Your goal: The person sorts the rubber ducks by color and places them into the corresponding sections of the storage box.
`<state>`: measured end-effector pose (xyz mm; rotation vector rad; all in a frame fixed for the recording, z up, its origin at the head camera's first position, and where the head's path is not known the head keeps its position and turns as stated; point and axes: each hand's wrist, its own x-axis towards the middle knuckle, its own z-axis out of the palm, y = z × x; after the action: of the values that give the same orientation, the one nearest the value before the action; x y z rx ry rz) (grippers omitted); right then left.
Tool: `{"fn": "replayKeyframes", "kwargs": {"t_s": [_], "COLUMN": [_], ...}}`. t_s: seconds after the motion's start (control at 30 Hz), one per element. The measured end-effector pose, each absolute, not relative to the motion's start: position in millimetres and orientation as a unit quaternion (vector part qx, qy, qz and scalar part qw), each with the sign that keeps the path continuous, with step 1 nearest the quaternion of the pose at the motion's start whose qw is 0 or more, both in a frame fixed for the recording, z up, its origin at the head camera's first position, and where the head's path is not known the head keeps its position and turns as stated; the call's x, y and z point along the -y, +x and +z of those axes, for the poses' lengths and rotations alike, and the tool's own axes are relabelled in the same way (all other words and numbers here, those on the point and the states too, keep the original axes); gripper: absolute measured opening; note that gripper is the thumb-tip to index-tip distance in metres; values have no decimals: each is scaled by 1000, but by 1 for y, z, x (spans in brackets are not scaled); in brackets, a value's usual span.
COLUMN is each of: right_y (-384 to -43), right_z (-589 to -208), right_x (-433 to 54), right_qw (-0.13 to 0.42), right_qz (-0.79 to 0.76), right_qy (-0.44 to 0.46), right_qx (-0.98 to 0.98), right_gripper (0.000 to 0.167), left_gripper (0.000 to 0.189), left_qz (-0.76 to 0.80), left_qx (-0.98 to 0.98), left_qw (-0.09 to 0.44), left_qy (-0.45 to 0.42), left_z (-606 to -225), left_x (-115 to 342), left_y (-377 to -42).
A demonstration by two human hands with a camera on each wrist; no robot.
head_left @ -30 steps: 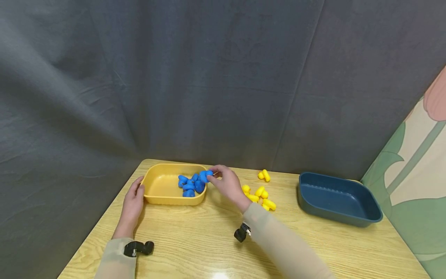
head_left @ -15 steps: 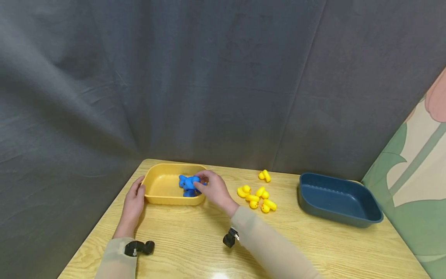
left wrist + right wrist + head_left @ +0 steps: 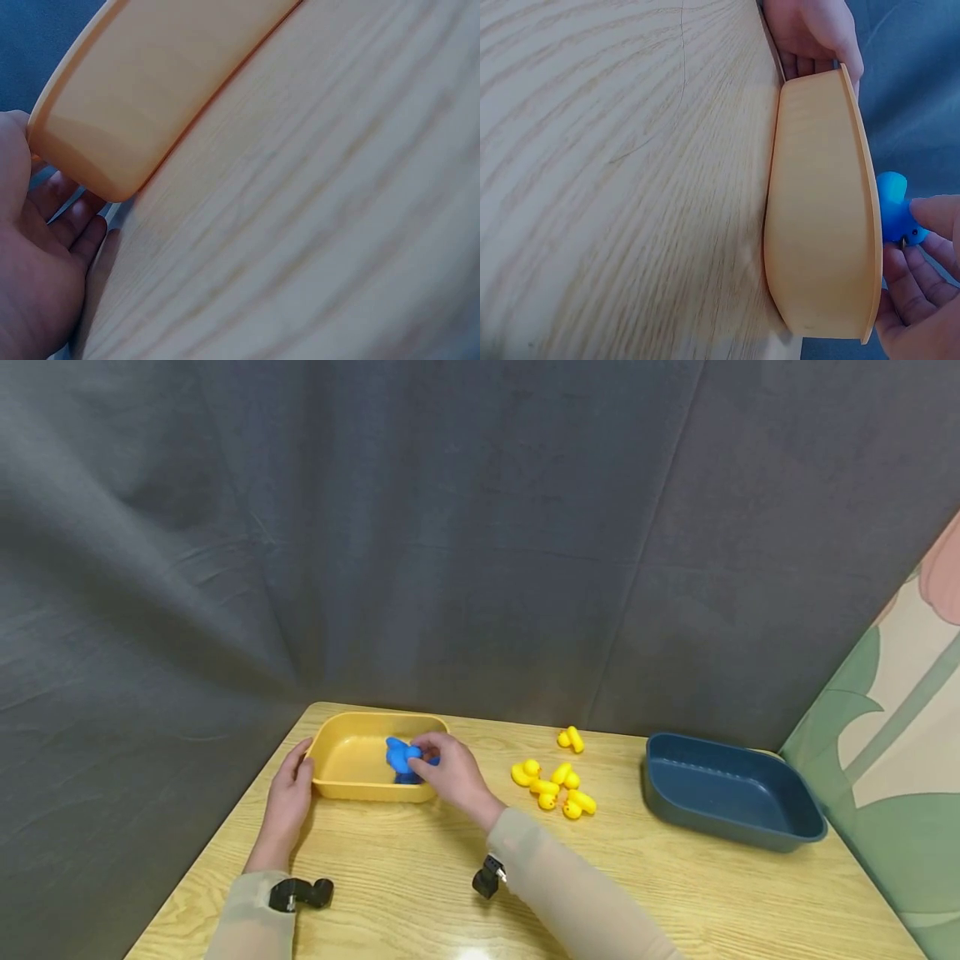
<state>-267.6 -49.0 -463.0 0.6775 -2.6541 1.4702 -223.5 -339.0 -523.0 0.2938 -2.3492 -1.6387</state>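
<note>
My right hand (image 3: 456,777) pinches a small blue toy duck (image 3: 893,206) between thumb and fingers, over the right part of a yellow tray (image 3: 348,760). In the right wrist view the duck's dark eye shows just past the tray's rim. More blue ducks (image 3: 408,778) lie in the tray below, partly hidden by the hand. My left hand (image 3: 288,793) rests against the tray's left end, its thumb near the rim and its fingers along the outer wall, as the left wrist view also shows.
Several yellow toy ducks (image 3: 545,787) lie loose on the wooden table (image 3: 420,877), right of the tray. Farther right stands a dark blue tray (image 3: 731,785) with nothing inside. A grey curtain (image 3: 480,543) hangs along the table's back edge.
My right hand has moved left and down from the yellow tray's right rim to over the blue ducks inside, uncovering more yellow ducks. The left hand has stayed at the tray's end.
</note>
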Motion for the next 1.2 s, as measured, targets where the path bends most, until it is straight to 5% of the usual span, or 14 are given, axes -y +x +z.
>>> {"fn": "replayKeyframes", "kwargs": {"t_s": [1.2], "right_y": [-256], "right_z": [-453], "right_x": [27], "right_qw": [23], "right_qz": [472], "right_qy": [228], "right_qx": [851], "right_gripper": [30], "left_gripper": [62], "left_qz": [-560], "left_qx": [813], "left_qw": [122], "left_qy": [108], "left_z": [-523], "left_x": [341], "left_y": [-224]}}
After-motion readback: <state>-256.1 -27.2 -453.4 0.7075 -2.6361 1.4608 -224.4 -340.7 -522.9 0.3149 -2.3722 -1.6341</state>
